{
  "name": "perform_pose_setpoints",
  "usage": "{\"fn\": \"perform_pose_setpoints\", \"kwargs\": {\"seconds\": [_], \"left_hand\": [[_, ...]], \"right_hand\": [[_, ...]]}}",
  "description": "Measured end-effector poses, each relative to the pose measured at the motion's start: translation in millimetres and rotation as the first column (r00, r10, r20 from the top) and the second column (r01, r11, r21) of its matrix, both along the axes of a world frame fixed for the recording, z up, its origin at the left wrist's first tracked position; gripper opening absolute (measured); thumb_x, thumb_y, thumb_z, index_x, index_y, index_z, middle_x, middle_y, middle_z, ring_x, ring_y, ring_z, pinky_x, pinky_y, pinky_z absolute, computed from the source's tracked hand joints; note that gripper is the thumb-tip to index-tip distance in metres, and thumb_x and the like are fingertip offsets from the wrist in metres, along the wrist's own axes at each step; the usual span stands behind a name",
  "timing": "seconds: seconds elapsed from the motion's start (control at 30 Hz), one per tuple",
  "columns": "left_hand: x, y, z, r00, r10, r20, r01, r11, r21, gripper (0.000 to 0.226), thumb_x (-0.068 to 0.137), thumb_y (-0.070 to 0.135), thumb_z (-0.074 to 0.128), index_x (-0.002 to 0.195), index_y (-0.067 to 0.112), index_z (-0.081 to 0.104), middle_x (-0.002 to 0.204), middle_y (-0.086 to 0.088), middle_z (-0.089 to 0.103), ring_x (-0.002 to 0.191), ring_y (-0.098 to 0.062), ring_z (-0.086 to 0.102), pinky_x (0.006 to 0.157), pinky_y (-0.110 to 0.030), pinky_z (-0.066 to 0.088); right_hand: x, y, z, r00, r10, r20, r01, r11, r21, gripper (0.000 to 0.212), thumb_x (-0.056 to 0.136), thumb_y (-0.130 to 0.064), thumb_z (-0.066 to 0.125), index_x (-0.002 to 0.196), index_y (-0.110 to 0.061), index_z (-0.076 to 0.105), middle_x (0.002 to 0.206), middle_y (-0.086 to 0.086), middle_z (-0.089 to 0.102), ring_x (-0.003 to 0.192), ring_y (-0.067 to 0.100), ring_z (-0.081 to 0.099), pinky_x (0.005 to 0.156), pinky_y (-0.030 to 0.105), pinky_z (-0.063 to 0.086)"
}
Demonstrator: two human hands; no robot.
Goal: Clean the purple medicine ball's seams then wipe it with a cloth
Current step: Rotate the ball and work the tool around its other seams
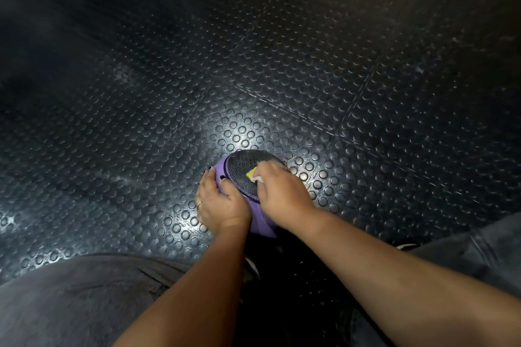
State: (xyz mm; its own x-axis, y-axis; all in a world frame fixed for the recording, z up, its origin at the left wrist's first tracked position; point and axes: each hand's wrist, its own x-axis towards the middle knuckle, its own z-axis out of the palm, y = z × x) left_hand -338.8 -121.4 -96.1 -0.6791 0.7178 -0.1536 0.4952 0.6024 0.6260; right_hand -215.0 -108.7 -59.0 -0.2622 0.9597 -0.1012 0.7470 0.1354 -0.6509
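— Looking at the purple medicine ball, what is it made of?

— Smooth, matt purple skin, round, with one dark circular panel on top that has a fine mesh-like grain. A thin dark seam rings that panel.

— And what is under it?

— A black rubber floor, covered in raised round studs, shiny where the light falls just beyond the ball.

— How many of each thing?

— One ball. Two bare hands. One ring, on a finger of the left hand. One small yellow-and-white piece; brush or cloth, I cannot tell, it is blurred. Two knees in grey cloth, the left knee and the right knee.

— What of the grip on each side?

— The left grip is closed round the ball's flank, fingers curled over the purple skin, thumb lying on the panel's edge. The right hand is closed on the yellow-and-white piece, which pokes out at the far side of that grip.

— So where is the ball, from the grip?

— Directly beneath and between both grips, on the floor. The piece's tip touches the dark panel just ahead of the right grip.
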Motion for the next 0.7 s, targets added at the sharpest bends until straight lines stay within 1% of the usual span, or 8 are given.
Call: {"fn": "perform_pose_setpoints", "kwargs": {"seconds": [0.07, 0.2, 0.33, 0.5, 0.57, 0.6, 0.67, 0.7], "left_hand": [[-5, -3, 0, 0.999, 0.027, 0.041, -0.028, 0.999, 0.017, 0.077, 0.073, 0.054, 0.022, 0.136, 0.026, 0.058, 0.141, 0.002, 0.057, 0.130, -0.024, 0.050, 0.108, -0.047, 0.039], [-6, -6, 2, 0.992, 0.055, 0.110, -0.060, 0.997, 0.049, 0.067, 0.078, 0.053, 0.030, 0.134, 0.030, 0.060, 0.138, 0.006, 0.059, 0.127, -0.020, 0.052, 0.109, -0.046, 0.039], [-9, -8, 0, 0.988, 0.081, 0.133, -0.088, 0.995, 0.051, 0.058, 0.083, 0.049, 0.034, 0.132, 0.034, 0.061, 0.137, 0.008, 0.060, 0.124, -0.019, 0.054, 0.107, -0.043, 0.042], [-6, -5, 3, 0.989, 0.092, 0.117, -0.096, 0.995, 0.031, 0.053, 0.085, 0.048, 0.034, 0.130, 0.038, 0.061, 0.135, 0.009, 0.060, 0.121, -0.019, 0.056, 0.104, -0.044, 0.045], [-8, -3, 4, 0.989, 0.083, 0.121, -0.087, 0.996, 0.031, 0.053, 0.085, 0.048, 0.035, 0.130, 0.037, 0.061, 0.134, 0.008, 0.061, 0.120, -0.019, 0.056, 0.102, -0.043, 0.046], [-9, -4, 5, 0.990, 0.069, 0.123, -0.074, 0.996, 0.042, 0.053, 0.084, 0.047, 0.035, 0.129, 0.035, 0.062, 0.133, 0.007, 0.061, 0.119, -0.020, 0.057, 0.101, -0.042, 0.046], [-13, -3, 5, 0.992, 0.037, 0.118, -0.046, 0.996, 0.077, 0.053, 0.085, 0.045, 0.038, 0.128, 0.030, 0.064, 0.128, 0.004, 0.060, 0.117, -0.019, 0.056, 0.096, -0.032, 0.043], [-15, -1, 5, 0.992, 0.034, 0.118, -0.044, 0.996, 0.080, 0.050, 0.087, 0.043, 0.040, 0.127, 0.027, 0.066, 0.124, 0.004, 0.057, 0.113, -0.018, 0.055, 0.092, -0.026, 0.038]], "right_hand": [[3, -4, -5, 0.999, 0.042, 0.003, -0.042, 0.998, 0.036, 0.018, 0.091, -0.018, 0.049, 0.108, -0.014, 0.054, 0.109, 0.008, 0.056, 0.082, 0.038, 0.061, 0.069, 0.044, 0.049], [14, -12, -18, 0.995, -0.099, 0.025, 0.099, 0.995, 0.020, 0.016, 0.093, -0.016, 0.046, 0.109, -0.013, 0.051, 0.113, 0.006, 0.057, 0.079, 0.035, 0.061, 0.064, 0.036, 0.046], [25, -11, -31, 0.973, -0.232, 0.010, 0.232, 0.971, -0.059, 0.014, 0.094, -0.012, 0.045, 0.106, -0.011, 0.052, 0.103, 0.009, 0.060, 0.081, 0.034, 0.060, 0.065, 0.036, 0.045], [31, -11, -45, 0.967, -0.253, 0.025, 0.254, 0.964, -0.072, 0.014, 0.092, -0.009, 0.045, 0.104, -0.010, 0.053, 0.100, 0.009, 0.060, 0.078, 0.034, 0.060, 0.060, 0.034, 0.040], [40, -10, -53, 0.959, -0.272, 0.085, 0.283, 0.946, -0.156, 0.016, 0.094, -0.010, 0.042, 0.105, -0.012, 0.053, 0.102, 0.009, 0.060, 0.084, 0.032, 0.060, 0.063, 0.032, 0.039], [47, -12, -61, 0.957, -0.258, 0.132, 0.282, 0.935, -0.216, 0.017, 0.094, -0.010, 0.042, 0.106, -0.013, 0.054, 0.105, 0.009, 0.061, 0.088, 0.031, 0.061, 0.067, 0.033, 0.042], [59, -22, -78, 0.942, -0.255, 0.218, 0.317, 0.888, -0.333, 0.020, 0.093, -0.010, 0.044, 0.109, -0.015, 0.055, 0.108, 0.011, 0.062, 0.094, 0.032, 0.061, 0.075, 0.034, 0.048], [63, -27, -85, 0.922, -0.307, 0.237, 0.379, 0.844, -0.379, 0.020, 0.093, -0.011, 0.045, 0.109, -0.015, 0.055, 0.106, 0.012, 0.063, 0.092, 0.033, 0.062, 0.076, 0.034, 0.049]]}}
